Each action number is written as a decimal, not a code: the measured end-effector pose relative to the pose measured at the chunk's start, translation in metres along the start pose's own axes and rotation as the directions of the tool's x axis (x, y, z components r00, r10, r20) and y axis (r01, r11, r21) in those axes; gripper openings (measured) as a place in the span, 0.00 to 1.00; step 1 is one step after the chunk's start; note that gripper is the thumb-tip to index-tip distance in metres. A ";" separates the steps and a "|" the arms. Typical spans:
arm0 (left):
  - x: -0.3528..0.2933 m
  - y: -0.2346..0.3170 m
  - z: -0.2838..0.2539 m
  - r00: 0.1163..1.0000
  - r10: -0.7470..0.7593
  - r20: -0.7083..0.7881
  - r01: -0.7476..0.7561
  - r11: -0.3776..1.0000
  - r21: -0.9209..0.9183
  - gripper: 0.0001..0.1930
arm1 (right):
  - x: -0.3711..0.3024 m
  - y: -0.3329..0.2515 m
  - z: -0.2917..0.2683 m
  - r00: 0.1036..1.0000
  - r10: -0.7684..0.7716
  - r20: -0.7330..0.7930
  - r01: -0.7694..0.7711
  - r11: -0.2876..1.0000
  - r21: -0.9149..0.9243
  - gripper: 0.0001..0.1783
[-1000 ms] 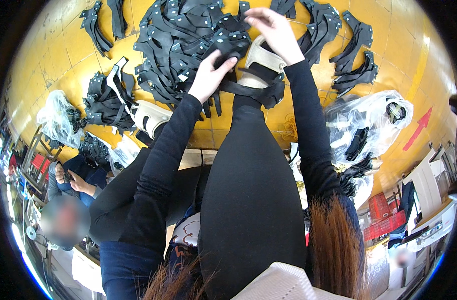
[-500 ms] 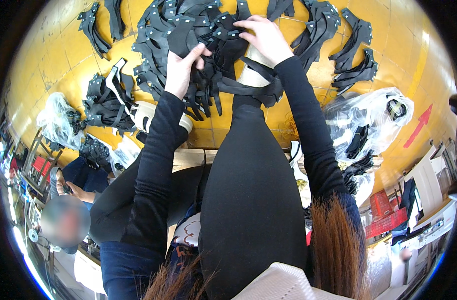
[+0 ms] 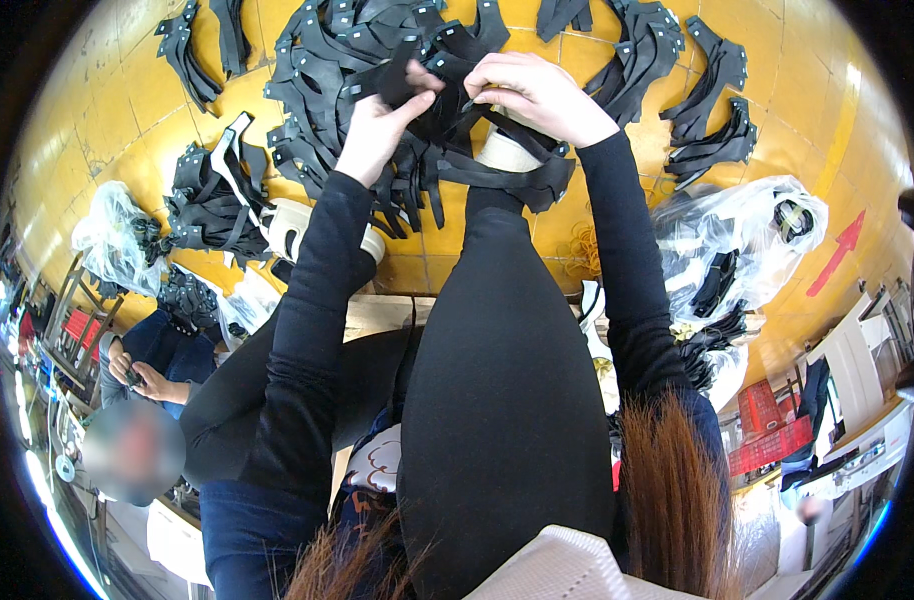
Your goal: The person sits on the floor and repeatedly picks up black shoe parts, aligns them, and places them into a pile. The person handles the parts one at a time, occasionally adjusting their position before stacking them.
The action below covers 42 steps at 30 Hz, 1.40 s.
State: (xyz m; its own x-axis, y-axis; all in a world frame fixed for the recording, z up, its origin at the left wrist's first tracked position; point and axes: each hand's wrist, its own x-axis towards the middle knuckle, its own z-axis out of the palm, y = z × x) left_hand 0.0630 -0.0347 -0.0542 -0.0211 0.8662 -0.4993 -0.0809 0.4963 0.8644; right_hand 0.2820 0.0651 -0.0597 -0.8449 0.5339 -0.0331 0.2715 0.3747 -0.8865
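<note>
A big heap of black, curved fabric-like pieces (image 3: 317, 75), many bearing a small pale tag, covers the floor ahead of me. Over the heap, my left hand (image 3: 382, 125) grips a black piece (image 3: 389, 76) that stands up between thumb and fingers; the fingertips are slightly blurred. My right hand (image 3: 542, 95) is just to the right, its thumb and forefinger pinched together. Something small shows at that pinch, too small to name. Below the right hand, black strips (image 3: 507, 178) lie across my light-coloured shoe (image 3: 507, 150).
More black pieces lie in bunches at left (image 3: 212, 205) and right (image 3: 712, 135) on the yellow tiled floor (image 3: 797, 130). Clear plastic bags (image 3: 117, 235) hold dark pieces on both sides. A co-worker (image 3: 152, 370) sits at lower left. Red crates (image 3: 767, 430) stand at right.
My left hand has lifted and tilted the black piece, which lay flatter before. My right hand has moved down and slightly right, its spread fingers now closed in a pinch.
</note>
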 end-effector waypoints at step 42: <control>0.010 0.042 -0.018 0.996 -0.027 0.089 0.068 0.869 -0.490 0.13 | 0.015 -0.009 0.038 0.878 0.288 -0.383 -0.173 0.936 0.307 0.15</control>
State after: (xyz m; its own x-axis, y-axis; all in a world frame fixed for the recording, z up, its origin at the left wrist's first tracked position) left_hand 0.0415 -0.0061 -0.0245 0.0703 0.8540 -0.5155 -0.5596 0.4616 0.6883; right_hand 0.2492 0.0412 -0.0701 -0.4869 0.8667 -0.1081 0.2588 0.0249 -0.9656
